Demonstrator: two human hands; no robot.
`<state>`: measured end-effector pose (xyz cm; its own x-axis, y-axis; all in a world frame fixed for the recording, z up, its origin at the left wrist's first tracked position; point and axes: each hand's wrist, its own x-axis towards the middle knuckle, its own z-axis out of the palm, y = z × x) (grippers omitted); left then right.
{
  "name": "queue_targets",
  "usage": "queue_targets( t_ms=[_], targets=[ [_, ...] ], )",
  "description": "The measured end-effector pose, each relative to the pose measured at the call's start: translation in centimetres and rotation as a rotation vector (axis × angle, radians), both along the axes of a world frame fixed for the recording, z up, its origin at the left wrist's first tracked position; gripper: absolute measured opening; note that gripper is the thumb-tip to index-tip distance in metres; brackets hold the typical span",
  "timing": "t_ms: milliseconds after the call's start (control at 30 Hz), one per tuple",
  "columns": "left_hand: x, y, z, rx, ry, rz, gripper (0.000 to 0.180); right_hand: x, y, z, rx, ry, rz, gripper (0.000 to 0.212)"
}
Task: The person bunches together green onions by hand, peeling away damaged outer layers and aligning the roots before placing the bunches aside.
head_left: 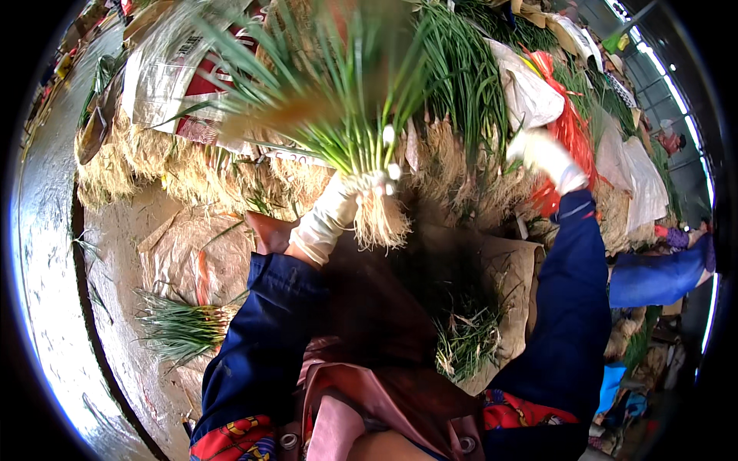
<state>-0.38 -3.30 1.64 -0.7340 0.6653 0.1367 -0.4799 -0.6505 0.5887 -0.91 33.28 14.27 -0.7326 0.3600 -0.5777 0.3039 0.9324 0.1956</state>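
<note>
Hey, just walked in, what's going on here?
A person's gloved left hand grips a bunch of scallion-like greens near its pale roots, leaves fanned upward. The gloved right hand is out beside red plastic strips, too blurred to tell if it holds anything. Another small bunch lies at lower left, and more rooted greens are piled ahead.

Gloved left fingers (344, 194) grip rooted green stalks (358, 146).

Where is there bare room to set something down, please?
Grey floor at left looks mostly bare, between the dark groove and wrinkled brown sheet; so does the shiny strip left of the groove. Beyond the held bunch, rooted stalks and sacks crowd together.
</note>
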Motion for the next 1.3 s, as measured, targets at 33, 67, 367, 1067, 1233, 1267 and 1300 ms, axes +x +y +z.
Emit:
queue_targets(
  t_ms=[33,67,367,1067,1233,1267,1300],
  targets=[
    [-0.2,-1.0,0.2,-0.033,-0.078,0.042,0.044,5.0,-3.1,-0.4,-0.213,-0.048,0.020,0.050],
    [-0.4,0.2,0.7,0.166,-0.086,-0.054,0.055,9.1,-1.5,-3.4,0.120,0.025,0.400,0.059],
    [0.5,4.9,-1.2,-0.192,-0.034,-0.091,0.037,4.8,-6.8,-11.1,0.047,0.742,-0.061,0.029],
    [0.0,7.3,-1.8,-0.429,-0.080,-0.172,0.026,3.6,-9.9,-9.2,-0.075,0.700,-0.105,0.022],
    [-0.1,6.5,-2.5,-0.469,-0.077,-0.057,0.024,8.8,-14.7,-8.7,-0.364,0.995,0.128,0.019],
    [0.0,6.9,-2.7,-0.536,-0.065,-0.048,0.022,9.5,-15.5,-8.4,-0.366,0.973,0.137,0.018],
    [0.3,7.2,-2.9,-0.604,-0.053,-0.036,0.021,10.1,-16.3,-8.4,-0.371,0.952,0.148,0.017]
  ],
)
